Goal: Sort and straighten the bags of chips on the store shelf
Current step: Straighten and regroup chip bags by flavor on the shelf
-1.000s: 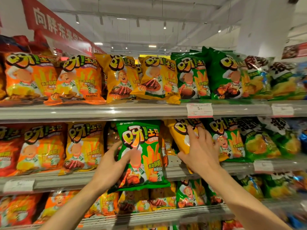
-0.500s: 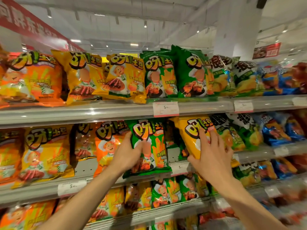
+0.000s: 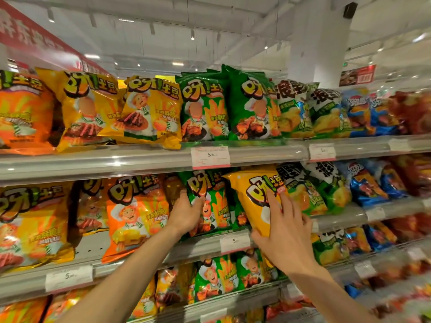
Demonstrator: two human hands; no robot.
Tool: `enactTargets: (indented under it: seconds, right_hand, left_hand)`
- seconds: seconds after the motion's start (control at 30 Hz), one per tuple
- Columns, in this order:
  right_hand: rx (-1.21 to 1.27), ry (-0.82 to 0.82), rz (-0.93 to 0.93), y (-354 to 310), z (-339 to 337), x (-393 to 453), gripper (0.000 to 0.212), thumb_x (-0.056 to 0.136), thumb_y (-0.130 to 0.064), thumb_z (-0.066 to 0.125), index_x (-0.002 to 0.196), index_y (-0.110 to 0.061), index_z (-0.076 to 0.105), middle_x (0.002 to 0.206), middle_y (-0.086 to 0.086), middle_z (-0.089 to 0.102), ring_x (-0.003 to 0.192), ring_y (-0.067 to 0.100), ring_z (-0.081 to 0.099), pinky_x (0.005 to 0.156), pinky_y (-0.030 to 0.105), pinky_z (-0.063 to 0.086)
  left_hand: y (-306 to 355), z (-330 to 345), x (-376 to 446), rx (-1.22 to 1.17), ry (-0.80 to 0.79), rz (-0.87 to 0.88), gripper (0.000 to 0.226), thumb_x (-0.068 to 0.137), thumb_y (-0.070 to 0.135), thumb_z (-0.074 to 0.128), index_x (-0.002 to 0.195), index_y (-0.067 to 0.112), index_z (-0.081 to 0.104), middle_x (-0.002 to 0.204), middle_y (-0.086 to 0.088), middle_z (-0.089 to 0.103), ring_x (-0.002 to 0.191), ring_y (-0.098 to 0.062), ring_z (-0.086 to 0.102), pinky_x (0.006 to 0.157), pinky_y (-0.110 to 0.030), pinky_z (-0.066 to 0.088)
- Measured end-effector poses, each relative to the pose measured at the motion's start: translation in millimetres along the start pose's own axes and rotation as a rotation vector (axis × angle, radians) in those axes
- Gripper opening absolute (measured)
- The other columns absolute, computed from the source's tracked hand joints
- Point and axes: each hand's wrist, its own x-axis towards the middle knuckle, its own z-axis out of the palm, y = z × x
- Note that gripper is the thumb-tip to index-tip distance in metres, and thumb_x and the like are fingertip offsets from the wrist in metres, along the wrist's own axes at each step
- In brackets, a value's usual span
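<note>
A green bag of chips [image 3: 211,201] stands upright on the middle shelf [image 3: 144,250], near its front edge. The left hand [image 3: 186,214] grips the bag's left side, thumb across the front and fingers wrapped behind. Just to the right, a yellow bag [image 3: 253,197] leans tilted with its top toward the left. The right hand [image 3: 285,234] lies flat against its front with fingers straight and spread, the thumb under its lower edge. An orange bag [image 3: 134,215] stands left of the green one. A white price tag [image 3: 235,242] sits on the shelf rail between the two wrists.
</note>
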Motion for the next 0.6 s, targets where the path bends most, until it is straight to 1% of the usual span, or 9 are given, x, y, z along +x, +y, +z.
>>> enactTargets:
  seconds: [0.03,0.17,0.23,0.3,0.37,0.43,0.5,0.53,0.6]
  right_hand:
    - [-0.001,-0.005,-0.003,-1,1,0,0.093,0.081,-0.059,0.058,0.155,-0.025,0.014,0.161,0.01,0.021,0.146,0.031,0.02,0.109,0.057,0.029]
    - [0.004,0.004,-0.013,-5,3,-1,0.09,0.082,-0.059,0.056,0.154,-0.026,0.013,0.161,0.01,0.02,0.147,0.03,0.019,0.109,0.055,0.029]
    - [0.007,0.009,-0.013,-8,3,-2,0.09,0.082,-0.059,0.057,0.154,-0.026,0.015,0.16,0.01,0.022,0.146,0.03,0.02,0.109,0.055,0.03]
    - [0.012,0.018,-0.016,-13,3,-3,0.09,0.081,-0.058,0.058,0.154,-0.026,0.016,0.159,0.01,0.024,0.146,0.03,0.021,0.108,0.055,0.031]
    - [0.018,0.023,-0.026,-20,2,-4,0.091,0.08,-0.057,0.059,0.154,-0.025,0.017,0.159,0.01,0.024,0.145,0.03,0.022,0.108,0.055,0.031]
    - [0.015,0.029,-0.042,-30,2,-6,0.092,0.079,-0.057,0.06,0.154,-0.025,0.017,0.158,0.011,0.025,0.145,0.031,0.023,0.108,0.056,0.031]
    - [0.022,0.043,-0.057,-43,3,-8,0.093,0.078,-0.056,0.063,0.153,-0.024,0.018,0.157,0.011,0.028,0.144,0.032,0.024,0.107,0.057,0.032]
    - [0.025,0.046,-0.064,-51,3,-9,0.093,0.078,-0.055,0.064,0.153,-0.024,0.019,0.156,0.012,0.029,0.144,0.032,0.025,0.106,0.058,0.032]
    - [0.024,0.037,-0.077,-67,4,-10,0.095,0.077,-0.056,0.065,0.153,-0.024,0.018,0.157,0.011,0.027,0.145,0.032,0.023,0.107,0.058,0.03]
  left_hand:
    - [-1,1,3,0.019,-0.016,0.01,0.075,0.098,0.051,0.048,0.152,0.006,0.025,0.148,-0.014,0.048,0.131,-0.032,0.05,0.106,-0.046,0.044]
    - [-5,0,10,0.094,-0.071,0.028,0.083,0.093,0.063,0.046,0.15,0.006,0.028,0.137,-0.018,0.056,0.121,-0.035,0.058,0.1,-0.049,0.049]
    - [-8,-6,6,0.114,-0.071,0.053,0.088,0.088,0.069,0.044,0.15,0.009,0.029,0.139,-0.016,0.054,0.123,-0.034,0.056,0.101,-0.049,0.049]
    - [-5,-18,-8,0.125,-0.05,0.107,0.088,0.087,0.071,0.043,0.15,0.011,0.031,0.146,-0.012,0.047,0.13,-0.029,0.051,0.107,-0.046,0.045]
    - [-5,-32,-29,0.178,0.005,0.205,0.078,0.094,0.063,0.046,0.152,0.014,0.03,0.144,-0.003,0.041,0.129,-0.02,0.047,0.11,-0.035,0.04]
    - [-14,-49,-48,0.254,0.115,0.332,0.065,0.097,0.051,0.051,0.152,0.02,0.033,0.135,0.001,0.041,0.12,-0.015,0.049,0.102,-0.026,0.041]
    - [-26,-72,-62,0.281,0.215,0.405,0.053,0.096,0.047,0.055,0.144,0.026,0.043,0.124,0.004,0.044,0.107,-0.014,0.052,0.093,-0.029,0.047]
    - [-36,-84,-65,0.286,0.256,0.398,0.05,0.095,0.046,0.057,0.14,0.027,0.046,0.119,0.004,0.044,0.101,-0.014,0.053,0.088,-0.032,0.049]
    - [-54,-108,-66,0.293,0.337,0.344,0.053,0.092,0.047,0.062,0.138,0.025,0.048,0.118,0.001,0.043,0.103,-0.017,0.053,0.088,-0.033,0.047]
